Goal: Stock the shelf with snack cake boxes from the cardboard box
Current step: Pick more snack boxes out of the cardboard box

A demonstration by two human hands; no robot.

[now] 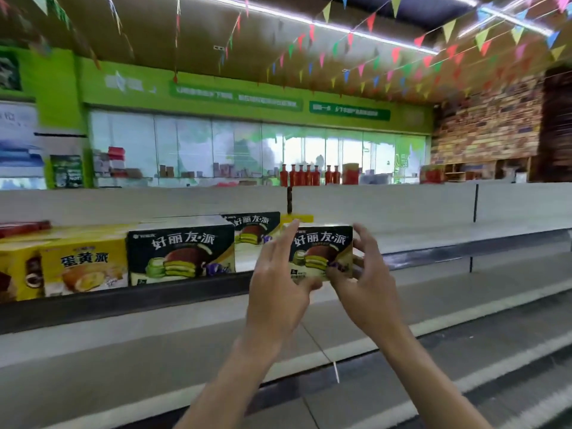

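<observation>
Both my hands hold one dark snack cake box (322, 249) with green cakes printed on its front, at the front edge of the top shelf (464, 239). My left hand (278, 274) grips its left end, thumb under the bottom edge. My right hand (362, 274) grips its right end, fingers curled over the top corner. Two matching dark boxes stand on the shelf to the left: one at the front (181, 255) and one further back (252, 233). The cardboard box is out of view.
Yellow snack boxes (83, 264) fill the shelf's left end. To the right the shelf has no goods, with a black divider (475, 202) on its back panel. Lower grey shelves (154, 351) step out below my arms. Red bottles (300, 174) stand beyond the shelf unit.
</observation>
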